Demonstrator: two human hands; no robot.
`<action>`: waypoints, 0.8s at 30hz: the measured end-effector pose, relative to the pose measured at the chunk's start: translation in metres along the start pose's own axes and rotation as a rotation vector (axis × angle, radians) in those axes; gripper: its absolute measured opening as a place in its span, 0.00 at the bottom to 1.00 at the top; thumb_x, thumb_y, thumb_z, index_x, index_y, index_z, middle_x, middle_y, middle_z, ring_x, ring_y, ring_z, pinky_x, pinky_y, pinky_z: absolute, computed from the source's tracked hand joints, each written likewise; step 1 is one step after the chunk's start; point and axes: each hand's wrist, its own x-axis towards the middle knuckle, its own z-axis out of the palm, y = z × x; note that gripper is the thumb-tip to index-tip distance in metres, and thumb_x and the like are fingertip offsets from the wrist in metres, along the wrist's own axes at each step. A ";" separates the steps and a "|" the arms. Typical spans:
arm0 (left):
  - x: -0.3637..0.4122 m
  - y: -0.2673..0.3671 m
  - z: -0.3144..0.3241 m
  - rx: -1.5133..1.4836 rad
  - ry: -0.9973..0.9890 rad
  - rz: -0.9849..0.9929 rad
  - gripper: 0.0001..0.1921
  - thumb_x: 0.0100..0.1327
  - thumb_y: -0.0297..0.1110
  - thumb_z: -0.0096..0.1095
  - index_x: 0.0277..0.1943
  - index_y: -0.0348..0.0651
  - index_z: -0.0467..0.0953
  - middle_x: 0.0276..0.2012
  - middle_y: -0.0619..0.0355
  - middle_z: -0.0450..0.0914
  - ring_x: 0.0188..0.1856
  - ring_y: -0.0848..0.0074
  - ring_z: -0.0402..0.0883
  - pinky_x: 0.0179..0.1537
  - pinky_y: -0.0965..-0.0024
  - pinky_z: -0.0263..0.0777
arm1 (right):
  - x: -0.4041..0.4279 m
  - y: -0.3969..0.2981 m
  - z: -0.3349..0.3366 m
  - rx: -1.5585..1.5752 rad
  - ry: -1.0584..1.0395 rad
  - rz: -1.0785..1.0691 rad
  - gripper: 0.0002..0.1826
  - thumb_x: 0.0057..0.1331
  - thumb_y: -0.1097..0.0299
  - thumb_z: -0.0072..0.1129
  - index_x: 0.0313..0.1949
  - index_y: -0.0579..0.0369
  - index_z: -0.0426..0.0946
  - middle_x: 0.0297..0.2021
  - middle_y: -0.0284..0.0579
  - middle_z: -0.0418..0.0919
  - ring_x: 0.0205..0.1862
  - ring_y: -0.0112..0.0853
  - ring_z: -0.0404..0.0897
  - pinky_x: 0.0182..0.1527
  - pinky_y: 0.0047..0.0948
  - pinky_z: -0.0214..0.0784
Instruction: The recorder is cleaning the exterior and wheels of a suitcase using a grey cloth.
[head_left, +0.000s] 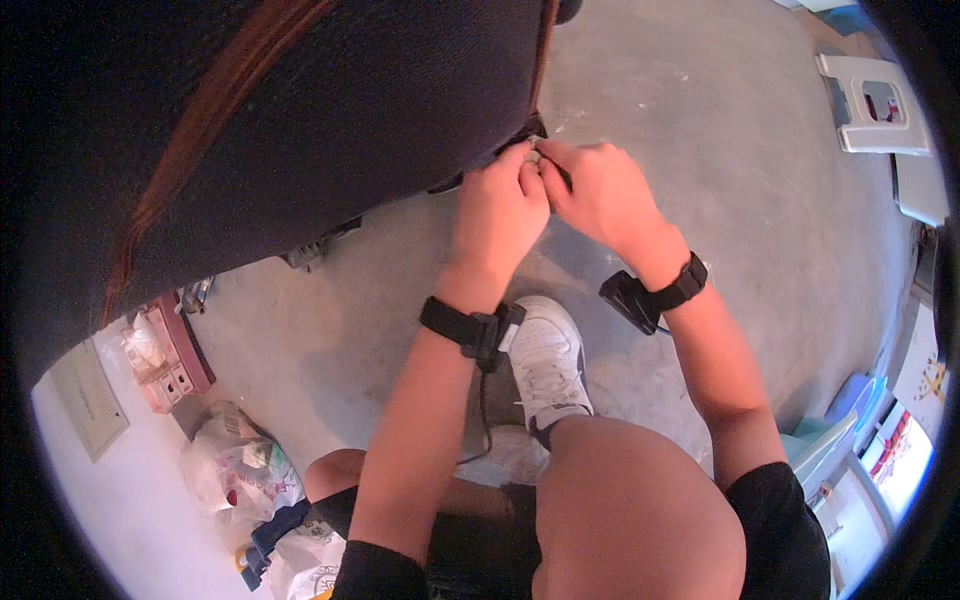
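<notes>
A large black leather-textured panel with brown trim (360, 112), perhaps part of a chair, fills the upper left. At its lower right corner my left hand (502, 214) and my right hand (607, 187) meet, fingertips almost touching. Pinched between their fingers is a small pale piece (533, 157), mostly covered, so its kind is unclear. Some dark material shows just behind the fingertips, under the panel's edge. Each wrist wears a black strap with a small device.
Grey concrete floor (675, 97) lies below. Plastic bags (240, 465) and a pinkish box (169, 352) stand by the left wall. A white plastic stool (885, 105) is at the upper right. A white sneaker (551, 360) is planted beneath my hands.
</notes>
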 end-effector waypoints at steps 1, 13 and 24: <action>-0.002 0.004 0.001 -0.005 -0.003 0.002 0.15 0.61 0.30 0.52 0.50 0.39 0.78 0.34 0.39 0.81 0.37 0.46 0.80 0.39 0.52 0.74 | -0.001 0.000 -0.002 -0.047 -0.014 -0.017 0.14 0.62 0.63 0.51 0.43 0.53 0.80 0.24 0.54 0.78 0.26 0.51 0.78 0.30 0.46 0.72; 0.007 -0.005 -0.001 -0.141 -0.011 0.001 0.14 0.61 0.28 0.52 0.47 0.36 0.79 0.38 0.37 0.80 0.38 0.47 0.80 0.41 0.53 0.73 | 0.007 -0.003 0.001 -0.038 0.015 0.038 0.13 0.60 0.63 0.51 0.36 0.56 0.80 0.21 0.57 0.77 0.27 0.53 0.78 0.32 0.48 0.72; -0.025 -0.005 0.013 -0.335 0.183 -0.111 0.17 0.63 0.27 0.51 0.54 0.37 0.75 0.37 0.36 0.79 0.38 0.45 0.80 0.38 0.53 0.74 | 0.003 -0.010 0.001 -0.034 0.101 -0.181 0.13 0.63 0.62 0.51 0.42 0.54 0.76 0.23 0.53 0.79 0.25 0.52 0.78 0.28 0.46 0.71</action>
